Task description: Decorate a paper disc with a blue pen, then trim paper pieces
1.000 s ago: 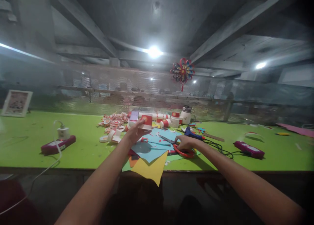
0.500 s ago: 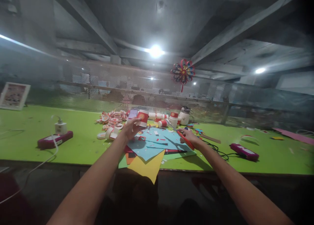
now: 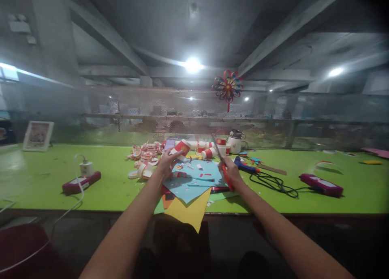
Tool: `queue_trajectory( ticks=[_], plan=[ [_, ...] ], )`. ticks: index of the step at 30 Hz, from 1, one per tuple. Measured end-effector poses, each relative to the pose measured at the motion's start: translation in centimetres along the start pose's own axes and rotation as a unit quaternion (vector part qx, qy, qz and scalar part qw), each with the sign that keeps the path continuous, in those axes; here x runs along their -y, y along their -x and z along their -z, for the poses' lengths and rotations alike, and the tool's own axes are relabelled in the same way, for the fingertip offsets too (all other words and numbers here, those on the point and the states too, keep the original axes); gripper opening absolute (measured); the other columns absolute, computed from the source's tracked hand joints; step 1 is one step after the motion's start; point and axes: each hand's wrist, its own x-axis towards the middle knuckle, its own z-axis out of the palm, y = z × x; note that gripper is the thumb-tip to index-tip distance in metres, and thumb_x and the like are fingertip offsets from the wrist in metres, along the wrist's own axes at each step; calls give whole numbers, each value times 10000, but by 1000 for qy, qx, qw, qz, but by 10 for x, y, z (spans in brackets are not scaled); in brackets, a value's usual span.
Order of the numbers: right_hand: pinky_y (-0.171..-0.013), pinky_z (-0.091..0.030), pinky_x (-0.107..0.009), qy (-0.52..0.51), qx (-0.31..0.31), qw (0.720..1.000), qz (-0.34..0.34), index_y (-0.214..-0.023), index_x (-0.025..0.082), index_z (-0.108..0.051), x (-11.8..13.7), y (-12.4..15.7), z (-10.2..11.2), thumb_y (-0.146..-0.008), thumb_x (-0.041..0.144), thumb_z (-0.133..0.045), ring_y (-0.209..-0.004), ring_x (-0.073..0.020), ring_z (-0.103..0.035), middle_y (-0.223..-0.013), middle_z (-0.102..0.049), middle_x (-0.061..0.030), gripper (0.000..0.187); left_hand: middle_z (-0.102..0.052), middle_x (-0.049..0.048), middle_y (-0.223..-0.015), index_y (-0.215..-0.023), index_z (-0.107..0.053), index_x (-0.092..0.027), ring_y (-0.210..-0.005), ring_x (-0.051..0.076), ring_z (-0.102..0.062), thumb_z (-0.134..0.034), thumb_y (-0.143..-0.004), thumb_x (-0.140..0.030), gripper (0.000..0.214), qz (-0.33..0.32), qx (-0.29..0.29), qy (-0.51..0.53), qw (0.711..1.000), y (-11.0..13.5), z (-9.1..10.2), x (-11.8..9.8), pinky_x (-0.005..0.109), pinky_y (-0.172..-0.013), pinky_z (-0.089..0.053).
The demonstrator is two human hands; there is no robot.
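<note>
A red and white paper cup (image 3: 184,147) is gripped in my left hand (image 3: 166,164), tilted to the right above the paper pile. My right hand (image 3: 231,172) holds orange-handled scissors (image 3: 225,174), their blades pointing up and away from me. Between and below the hands lie blue sheets of paper (image 3: 190,189), with small red and white scraps on them. A yellow sheet (image 3: 190,212) sticks out over the table's front edge. Just beyond my right hand rests a blue glue gun (image 3: 244,165).
Cut cup pieces (image 3: 148,150) are heaped at the left behind my hand. More cups (image 3: 209,153) and a white jug (image 3: 235,142) stand or lie at the back. Purple power strips (image 3: 321,185) sit on both sides, with black cable (image 3: 275,185) at the right.
The cup in my left hand has gone from nearly upright to tilted. The scissors have swung to a steeper angle. The view has shifted, and the glue gun shows more.
</note>
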Motion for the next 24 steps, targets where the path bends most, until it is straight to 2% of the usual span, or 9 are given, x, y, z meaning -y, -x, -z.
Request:
queue_trajectory(
  ticks=[4,8,11,15,18,24],
  plan=[
    [-907,-507,-449,16,47,996,77,-1269,182,-553,14,16,-5,-951,282,-556,-1039,-221,-620,-1177,-623,-82,333,-607,94,-1193,-1211,-566,-154,-999,214,-629,-584,-925,-325,334,-22,18,6,1000,1,2,-2,419,-839,-550],
    [-870,-504,-384,43,78,990,106,-1331,194,-525,25,21,-5,-955,211,-486,-997,-231,-613,-1071,-621,-103,378,-623,85,-1144,-1187,-575,-149,-948,196,-637,-577,-930,-332,316,-27,26,14,999,1,7,-1,395,-808,-557],
    [-844,-504,-372,65,86,989,102,-1333,187,-516,26,21,-4,-958,218,-472,-979,-230,-606,-1087,-602,-112,379,-621,85,-1145,-1184,-576,-149,-945,194,-636,-577,-930,-330,313,-28,17,10,999,1,9,0,389,-802,-557],
    [-796,-529,-383,92,93,988,81,-1299,180,-514,22,20,-4,-953,287,-540,-882,-182,-623,-1111,-609,-76,363,-606,93,-1194,-1212,-565,-155,-1000,214,-628,-585,-925,-325,334,-20,4,-12,1000,2,6,1,417,-837,-550],
    [-795,-544,-386,105,93,988,69,-1265,183,-538,18,18,-5,-950,321,-560,-893,-179,-634,-1133,-619,-72,344,-601,97,-1208,-1220,-562,-157,-1016,220,-624,-583,-925,-329,342,-22,-10,-30,999,2,3,1,428,-849,-546],
    [-819,-548,-402,117,88,987,62,-1257,181,-549,19,18,-4,-949,325,-566,-950,-195,-639,-1173,-617,-81,341,-598,96,-1215,-1229,-556,-159,-1022,222,-623,-586,-924,-326,349,-75,-45,-54,995,0,2,4,431,-856,-544]
  ],
)
